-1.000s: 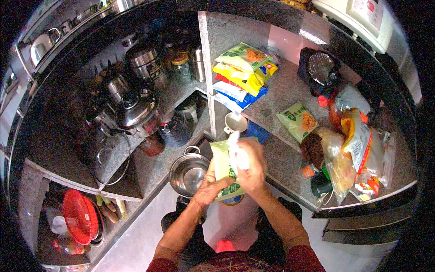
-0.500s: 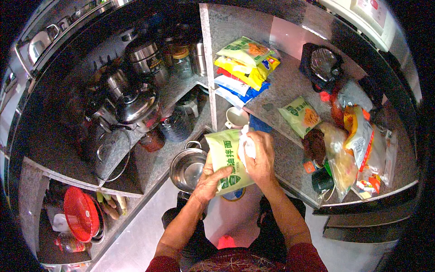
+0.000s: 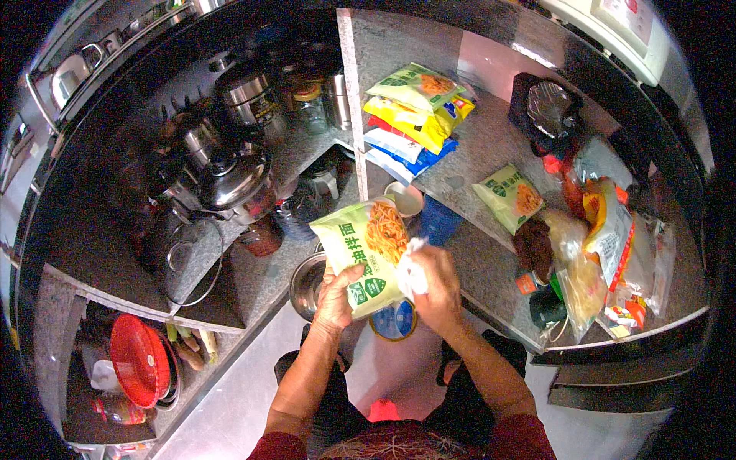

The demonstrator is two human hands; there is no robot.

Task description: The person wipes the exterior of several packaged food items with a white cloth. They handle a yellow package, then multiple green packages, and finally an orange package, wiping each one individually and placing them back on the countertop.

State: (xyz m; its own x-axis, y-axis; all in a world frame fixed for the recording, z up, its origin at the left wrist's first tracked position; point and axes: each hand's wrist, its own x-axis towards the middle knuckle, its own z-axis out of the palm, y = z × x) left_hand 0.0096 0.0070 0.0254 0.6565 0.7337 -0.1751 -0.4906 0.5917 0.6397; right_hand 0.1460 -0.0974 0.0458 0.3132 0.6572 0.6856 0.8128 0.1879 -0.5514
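My left hand [image 3: 337, 297] grips a pale green noodle packet [image 3: 343, 244] by its lower left side, thumb across the front. A picture of noodles shows on the packet's upper right. In my right hand [image 3: 437, 284] is a crumpled white cloth or tissue [image 3: 413, 268], pressed against the packet's right edge; the fingers are closed around it. Partly behind the packet are a steel pot [image 3: 305, 285] and a white cup [image 3: 406, 198]. Below it shows a round blue lid or tin [image 3: 395, 322].
A stack of packets [image 3: 418, 115] lies on the upper right shelf. Another green packet [image 3: 508, 198] and several food bags [image 3: 609, 230] are on the right. A lidded steel pot [image 3: 234, 184] stands on the left. Red basins [image 3: 139, 360] sit lower left.
The packet has shifted left and up and turned more face-on, showing its noodle picture. My right hand has moved slightly down with the white cloth. The steel pot is now more covered.
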